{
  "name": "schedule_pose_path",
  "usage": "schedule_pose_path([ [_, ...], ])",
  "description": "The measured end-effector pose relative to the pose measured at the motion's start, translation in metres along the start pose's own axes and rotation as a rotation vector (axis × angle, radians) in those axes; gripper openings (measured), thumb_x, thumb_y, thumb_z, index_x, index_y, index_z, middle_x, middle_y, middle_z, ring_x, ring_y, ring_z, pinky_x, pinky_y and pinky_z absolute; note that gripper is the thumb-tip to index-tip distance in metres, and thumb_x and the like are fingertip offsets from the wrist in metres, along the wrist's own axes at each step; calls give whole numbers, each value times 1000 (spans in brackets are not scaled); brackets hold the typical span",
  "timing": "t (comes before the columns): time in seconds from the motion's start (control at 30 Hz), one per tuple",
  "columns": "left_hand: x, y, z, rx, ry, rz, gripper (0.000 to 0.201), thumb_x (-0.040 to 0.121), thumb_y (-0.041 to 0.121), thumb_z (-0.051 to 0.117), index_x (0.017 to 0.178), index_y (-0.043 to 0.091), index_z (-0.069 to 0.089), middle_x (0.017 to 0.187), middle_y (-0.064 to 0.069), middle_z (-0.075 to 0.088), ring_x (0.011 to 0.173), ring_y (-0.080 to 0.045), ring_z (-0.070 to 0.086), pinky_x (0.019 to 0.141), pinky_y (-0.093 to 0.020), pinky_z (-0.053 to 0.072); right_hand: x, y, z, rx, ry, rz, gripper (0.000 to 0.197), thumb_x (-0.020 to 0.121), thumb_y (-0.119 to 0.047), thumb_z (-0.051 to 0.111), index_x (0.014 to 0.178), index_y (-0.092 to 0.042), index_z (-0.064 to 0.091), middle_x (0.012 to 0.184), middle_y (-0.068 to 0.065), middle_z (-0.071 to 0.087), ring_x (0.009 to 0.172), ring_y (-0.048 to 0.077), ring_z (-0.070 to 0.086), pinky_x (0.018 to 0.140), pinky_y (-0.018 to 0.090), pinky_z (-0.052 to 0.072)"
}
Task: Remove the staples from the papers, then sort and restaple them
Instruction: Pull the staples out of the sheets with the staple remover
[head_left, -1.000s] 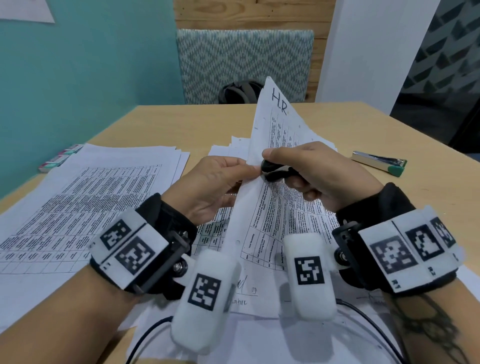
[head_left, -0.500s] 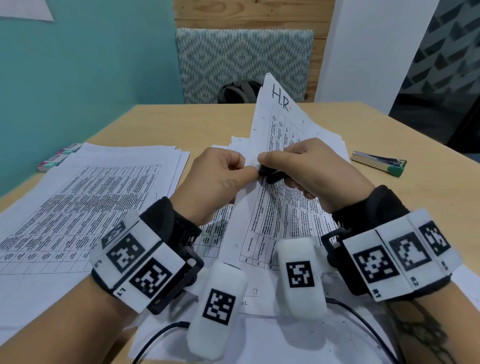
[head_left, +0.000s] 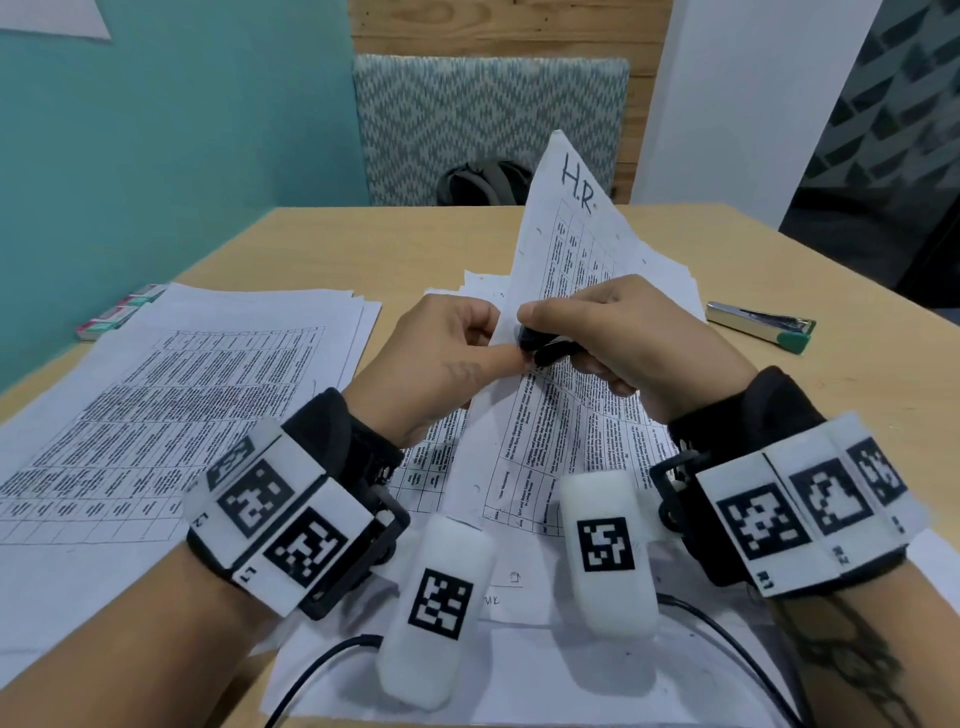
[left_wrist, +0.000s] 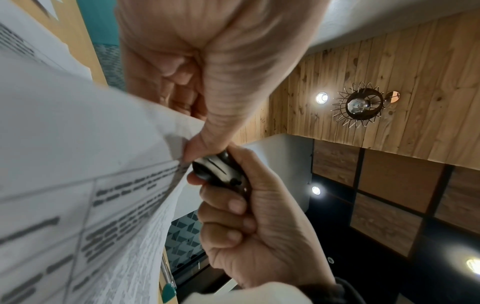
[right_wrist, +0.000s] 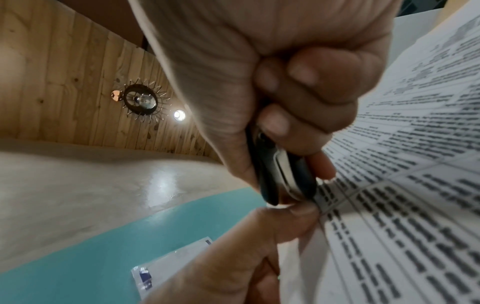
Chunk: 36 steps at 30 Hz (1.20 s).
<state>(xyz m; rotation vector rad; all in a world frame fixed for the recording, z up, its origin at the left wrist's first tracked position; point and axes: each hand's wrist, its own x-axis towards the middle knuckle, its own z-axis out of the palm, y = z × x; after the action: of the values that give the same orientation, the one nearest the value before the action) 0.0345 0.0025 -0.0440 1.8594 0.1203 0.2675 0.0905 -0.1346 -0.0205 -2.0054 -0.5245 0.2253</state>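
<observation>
A printed sheet marked "H.R" (head_left: 566, 244) stands lifted over the desk, its left edge held up between both hands. My left hand (head_left: 457, 353) pinches that edge between thumb and fingers (left_wrist: 197, 144). My right hand (head_left: 613, 332) grips a small black staple remover (head_left: 540, 345), whose tip sits against the paper edge right beside the left thumb. The remover (left_wrist: 218, 168) and the paper (left_wrist: 78, 164) show close up in the left wrist view. In the right wrist view the black-and-metal tool (right_wrist: 280, 174) meets the sheet (right_wrist: 402, 185). No staple can be made out.
A wide stack of printed tables (head_left: 171, 400) lies at the left of the wooden desk (head_left: 363, 249). More loose sheets (head_left: 519, 665) lie under my wrists. A silver stapler with a green end (head_left: 761, 327) rests at the right, staple boxes (head_left: 122, 312) at the far left.
Both hands have moved slightly away from me with the sheet, staying together at its left edge. The grips on paper and remover are unchanged.
</observation>
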Motion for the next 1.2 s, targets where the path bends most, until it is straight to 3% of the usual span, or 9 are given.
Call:
schedule_pose_path([
  [0.17,1,-3,3,40,50,32,47,59,26,67,87,-10,56,73,-11,49,66,-19,38,54,-27,25,2,2,4,-57,20,-35,47,80,-35,64,94,10,66,45,-3,37,30,4,27,38,20,22],
  [0.4,2,-3,3,58,37,29,29,62,23,64,76,-1,56,71,-10,44,62,-17,35,42,-17,25,2,2,4,-3,5,-17,45,80,-31,64,94,13,65,35,-8,34,33,6,27,33,15,20],
  [0.53,-1,-3,0,-8,-36,17,28,77,14,71,95,-6,61,80,-14,54,66,-18,48,53,-23,35,2,0,2,19,-9,20,46,83,-30,63,96,14,63,33,-8,31,34,9,24,33,16,17],
  [0.67,-3,-2,0,-22,-53,38,23,84,10,65,95,-9,63,71,-13,55,52,-10,44,43,-15,31,1,-1,-3,52,-35,65,41,84,-30,62,94,10,66,34,-7,33,35,9,22,33,15,16],
  [0.77,0,-4,0,-27,6,35,29,76,18,70,90,-7,65,81,-33,61,64,-19,53,58,-28,42,-2,-2,-2,90,-67,61,31,84,-29,62,79,0,70,55,7,48,37,9,23,34,14,16],
  [0.83,0,-4,-1,-41,35,6,22,76,16,68,88,-2,68,93,-34,64,72,-26,56,67,-39,43,-4,-3,-4,121,-57,44,28,85,-28,61,73,-5,70,68,14,55,37,8,25,34,13,16],
  [0.97,3,-6,-1,-57,40,-85,9,85,9,60,87,1,66,81,-18,61,67,-22,53,61,-30,40,-3,-2,-16,198,-1,33,29,86,-28,61,61,-15,66,62,4,61,32,4,27,34,11,17],
  [1.07,5,-9,2,-114,43,-138,20,85,16,63,94,-3,65,81,-14,60,66,-21,53,58,-28,42,-4,-1,-23,169,0,27,29,86,-31,61,61,-17,67,64,6,59,34,5,26,35,12,18],
  [1.2,9,-15,-2,-231,42,-234,7,85,11,62,87,5,65,67,-2,71,53,-10,65,48,-18,52,-4,3,-58,-4,7,90,29,85,-35,62,64,-16,68,67,5,57,40,8,27,36,15,18],
])
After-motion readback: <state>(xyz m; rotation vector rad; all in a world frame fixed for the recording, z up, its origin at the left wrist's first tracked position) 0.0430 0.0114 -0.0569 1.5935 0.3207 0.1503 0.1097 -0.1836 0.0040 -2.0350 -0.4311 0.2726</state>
